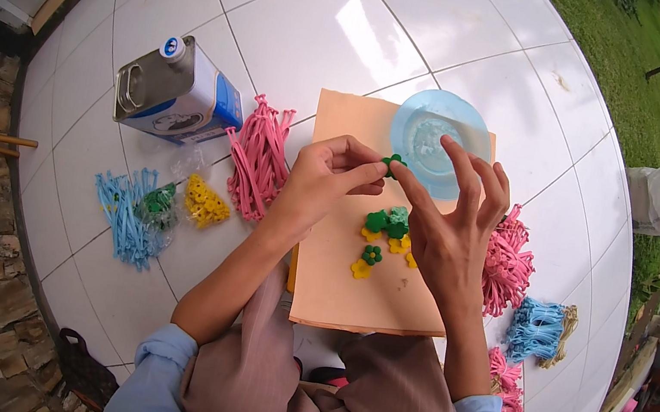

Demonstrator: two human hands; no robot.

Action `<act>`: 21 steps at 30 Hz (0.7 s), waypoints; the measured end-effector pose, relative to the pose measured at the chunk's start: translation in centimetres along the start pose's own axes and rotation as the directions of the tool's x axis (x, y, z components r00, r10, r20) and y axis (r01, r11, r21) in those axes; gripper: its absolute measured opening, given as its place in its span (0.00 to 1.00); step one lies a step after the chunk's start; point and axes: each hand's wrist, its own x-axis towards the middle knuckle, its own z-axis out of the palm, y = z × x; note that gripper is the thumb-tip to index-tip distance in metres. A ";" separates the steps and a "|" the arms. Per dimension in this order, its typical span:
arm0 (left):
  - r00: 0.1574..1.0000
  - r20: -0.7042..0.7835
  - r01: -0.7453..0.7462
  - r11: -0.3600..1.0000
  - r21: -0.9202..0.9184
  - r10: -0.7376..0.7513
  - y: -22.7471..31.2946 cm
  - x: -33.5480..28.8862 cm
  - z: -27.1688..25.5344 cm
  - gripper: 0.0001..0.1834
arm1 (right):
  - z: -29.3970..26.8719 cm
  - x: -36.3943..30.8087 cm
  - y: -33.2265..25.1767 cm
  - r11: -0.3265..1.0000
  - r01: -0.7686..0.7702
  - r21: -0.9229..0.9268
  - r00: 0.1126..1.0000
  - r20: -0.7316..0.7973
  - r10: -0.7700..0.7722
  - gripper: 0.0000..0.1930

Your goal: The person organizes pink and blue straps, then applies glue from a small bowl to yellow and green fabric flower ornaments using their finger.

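Above a tan board [357, 302], my left hand [331, 176] pinches a small green flower [392, 164] between thumb and fingertips. A digit of my right hand [456, 210] reaches to the flower's edge and seems to touch it; the other fingers are spread and hold nothing. Beyond the flower lies a light-blue translucent dish [410, 119] with a whitish patch in its middle, partly behind my right fingers. Nearer me on the board are several green flowers [372, 255] and yellow flowers [360, 270], some overlapping.
Left on the white tiles stand a metal can [178, 93], pink strips [259, 159], a yellow flower pile [206, 203], a bag of green pieces [158, 206] and blue strips [124, 211]. To the right lie pink bundles [508, 262] and a blue bundle [536, 330].
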 end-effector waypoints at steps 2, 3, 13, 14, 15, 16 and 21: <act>1.000 -0.002 -0.003 0.999 -0.035 0.003 -0.1 0.0 -0.1 0.07 | 0.1 0.0 0.0 1.000 0.011 -0.019 1.000 0.019 -0.010 0.23; 1.000 -0.004 -0.002 0.999 -0.036 0.002 0.0 -0.1 -0.2 0.07 | 0.1 0.0 -0.1 1.000 0.011 -0.018 1.000 0.021 -0.011 0.23; 0.995 -0.092 -0.035 0.996 0.076 0.042 0.0 0.3 -1.0 0.07 | -0.6 0.0 1.0 0.992 -0.099 0.082 0.995 -0.002 0.099 0.20; 0.981 -0.153 -0.083 0.976 0.202 0.115 -0.2 0.4 -1.4 0.06 | -0.8 0.1 1.2 0.987 -0.137 0.084 0.991 -0.002 0.137 0.19; 0.982 -0.150 -0.083 0.976 0.201 0.114 -0.3 0.5 -1.7 0.06 | -1.0 0.2 1.4 0.984 -0.147 0.106 0.989 -0.010 0.149 0.18; 0.956 -0.207 -0.113 0.913 0.392 0.207 -0.4 0.6 -2.0 0.07 | -1.2 0.0 1.5 0.983 -0.149 0.104 0.989 -0.009 0.150 0.18; 0.908 -0.258 -0.017 0.644 0.765 0.331 -0.3 0.5 -2.3 0.08 | -1.2 -1.2 1.5 0.930 -0.125 0.346 0.960 0.278 0.025 0.19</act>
